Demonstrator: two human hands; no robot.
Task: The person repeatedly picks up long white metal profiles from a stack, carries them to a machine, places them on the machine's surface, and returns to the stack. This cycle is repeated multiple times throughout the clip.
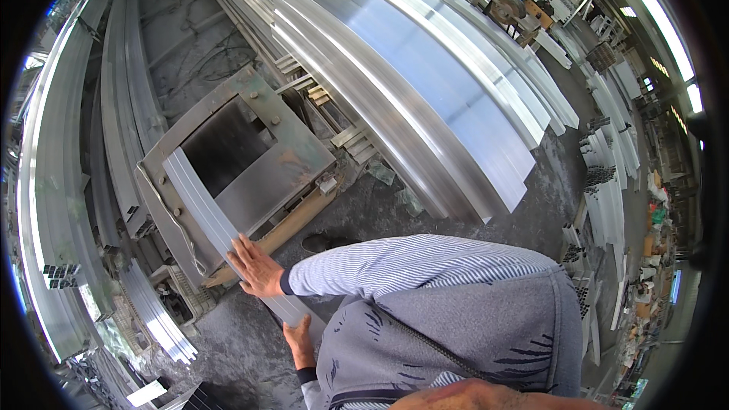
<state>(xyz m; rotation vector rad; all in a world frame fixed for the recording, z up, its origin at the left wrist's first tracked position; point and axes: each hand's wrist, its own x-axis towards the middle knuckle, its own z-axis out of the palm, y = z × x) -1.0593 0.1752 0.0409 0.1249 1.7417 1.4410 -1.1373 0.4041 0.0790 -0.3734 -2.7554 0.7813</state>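
A long, flat grey metal profile [203,201] with lengthwise ridges lies over the left side of a boxy metal machine [300,148]. Its near end reaches back toward my body. My right hand [260,267] rests flat across the profile just off the machine's near edge, fingers stretched and spread. Closer to me, my left hand [300,340] holds the profile's near part, its thumb on the upper face and its other fingers mostly hidden. A square opening in the machine's top shows a dark surface [224,144] beside the profile.
A large stack of shiny metal profiles [425,68] juts out at the right of the machine. More long bundles [64,159] line the left side. A loose cord [171,220] hangs on the machine's left side. Short profiles [156,311] lie low at left.
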